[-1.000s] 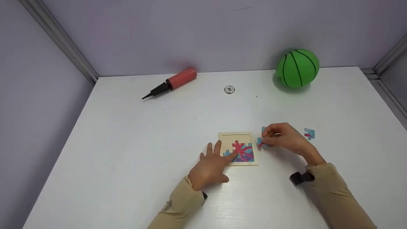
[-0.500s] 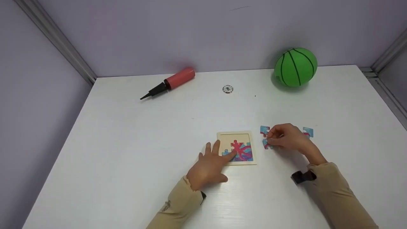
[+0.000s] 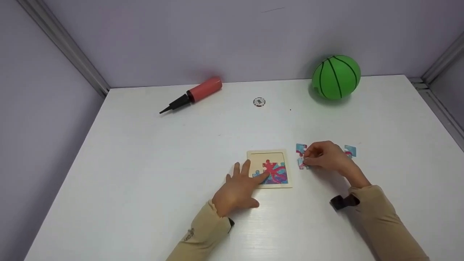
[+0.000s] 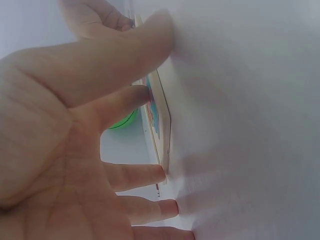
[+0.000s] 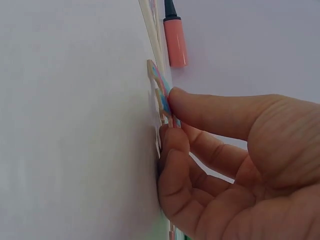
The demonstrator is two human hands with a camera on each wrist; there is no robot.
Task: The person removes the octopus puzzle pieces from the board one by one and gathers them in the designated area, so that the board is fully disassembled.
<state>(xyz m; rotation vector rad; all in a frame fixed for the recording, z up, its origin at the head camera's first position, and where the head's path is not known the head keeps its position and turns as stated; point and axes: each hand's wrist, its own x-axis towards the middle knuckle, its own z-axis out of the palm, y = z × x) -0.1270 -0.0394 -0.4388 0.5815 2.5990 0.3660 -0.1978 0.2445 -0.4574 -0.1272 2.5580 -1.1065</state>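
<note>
Two hands working here: left hand [image 3: 237, 188] lies flat, fingers straight, pinning the puzzle tray [image 3: 269, 168]. Right hand [image 3: 326, 156] pinches a loose jigsaw piece [image 3: 301, 164] at its fingertips, just right of the tray. Piece looks thin, stiff and light, probably easiest grabbed by its edges.

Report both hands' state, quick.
Left hand: open, fingers resting on the puzzle board.
Right hand: fingers pinching a puzzle piece.
</note>
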